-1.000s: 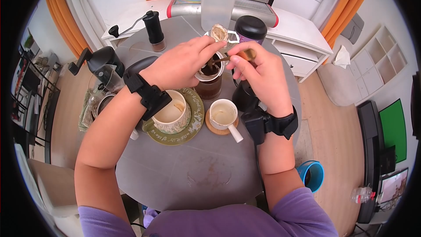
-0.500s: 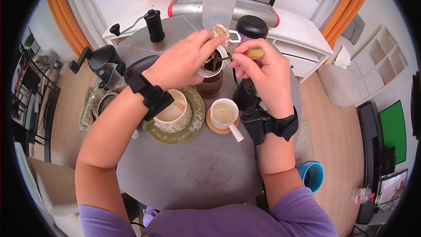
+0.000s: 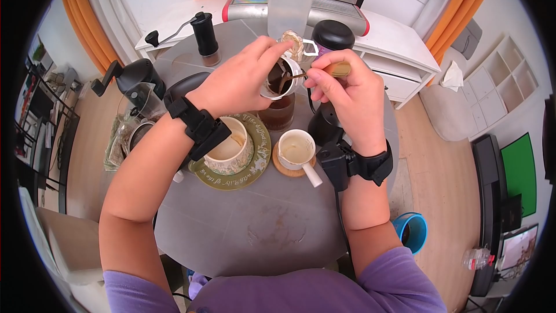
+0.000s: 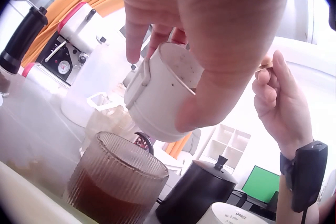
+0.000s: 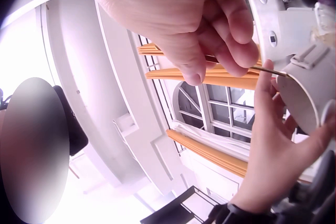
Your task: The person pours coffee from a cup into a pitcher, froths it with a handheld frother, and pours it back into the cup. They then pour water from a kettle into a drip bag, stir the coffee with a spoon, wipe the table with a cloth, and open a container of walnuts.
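Note:
My left hand grips a white cup by its side, tilted just above a ribbed glass of brown liquid. Dark wet grounds lie inside the cup, and brown specks dot its inner wall. Between the thumb and fingers of my right hand is a slim utensil with a broad golden end. Its thin shaft passes over the cup's rim, and its far end is down among the grounds. The ribbed glass stands on the grey table.
Near my left forearm, a patterned cup sits on a green plate. A small white handled pot rests on a wooden coaster. Behind stand a tall translucent pitcher, a black-lidded jar and a hand grinder. A black kettle is at the right.
The white cup has shifted slightly away from me and tipped, showing more of its inside and of the glass below. My right hand has drifted a little right with the utensil.

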Motion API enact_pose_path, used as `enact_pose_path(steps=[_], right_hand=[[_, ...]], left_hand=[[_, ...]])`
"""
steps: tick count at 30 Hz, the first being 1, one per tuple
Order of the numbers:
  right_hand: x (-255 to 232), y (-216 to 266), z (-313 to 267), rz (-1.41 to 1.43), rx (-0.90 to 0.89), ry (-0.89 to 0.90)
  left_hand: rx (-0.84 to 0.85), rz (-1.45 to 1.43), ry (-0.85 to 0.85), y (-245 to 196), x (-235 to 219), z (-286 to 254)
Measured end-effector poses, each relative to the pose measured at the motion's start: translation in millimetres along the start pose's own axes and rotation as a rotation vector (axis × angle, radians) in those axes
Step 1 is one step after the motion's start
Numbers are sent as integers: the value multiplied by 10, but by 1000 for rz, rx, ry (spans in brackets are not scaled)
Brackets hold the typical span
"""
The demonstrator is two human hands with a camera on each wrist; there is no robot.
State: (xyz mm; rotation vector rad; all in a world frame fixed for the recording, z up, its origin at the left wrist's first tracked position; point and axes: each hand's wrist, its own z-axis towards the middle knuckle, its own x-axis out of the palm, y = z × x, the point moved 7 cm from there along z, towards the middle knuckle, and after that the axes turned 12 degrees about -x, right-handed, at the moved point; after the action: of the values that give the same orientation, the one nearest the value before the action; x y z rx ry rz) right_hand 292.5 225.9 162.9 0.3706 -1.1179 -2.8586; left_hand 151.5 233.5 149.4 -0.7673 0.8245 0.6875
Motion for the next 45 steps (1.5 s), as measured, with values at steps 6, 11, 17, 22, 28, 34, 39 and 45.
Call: enact_pose_path(steps=[6,11,17,22,28,34,39,45], right_hand=[[-15,11,2,-49,-20,-6],[0,10,-2,-37,-41,-5],[66,-53,-10,-36,-34,8],[46,-64,-2,-57,-58,-31],[64,-3,-17,-238,-140,19],[131,-29,-3,-227,-119,74],[46,-7,-16,-188,-92,19],[167,-20,-10,-284,-98,112]], left_hand=[[94,156,37,-110,26,-30],[157,198,24,-163,29,-36],[175,199,8,-189,28,-37],[136,143,13,-201,-2,-35],[141,163,24,-182,25,-32],[185,148,2,-201,28,-48],[131,157,47,-176,27,-30],[174,158,33,-169,58,-44]])
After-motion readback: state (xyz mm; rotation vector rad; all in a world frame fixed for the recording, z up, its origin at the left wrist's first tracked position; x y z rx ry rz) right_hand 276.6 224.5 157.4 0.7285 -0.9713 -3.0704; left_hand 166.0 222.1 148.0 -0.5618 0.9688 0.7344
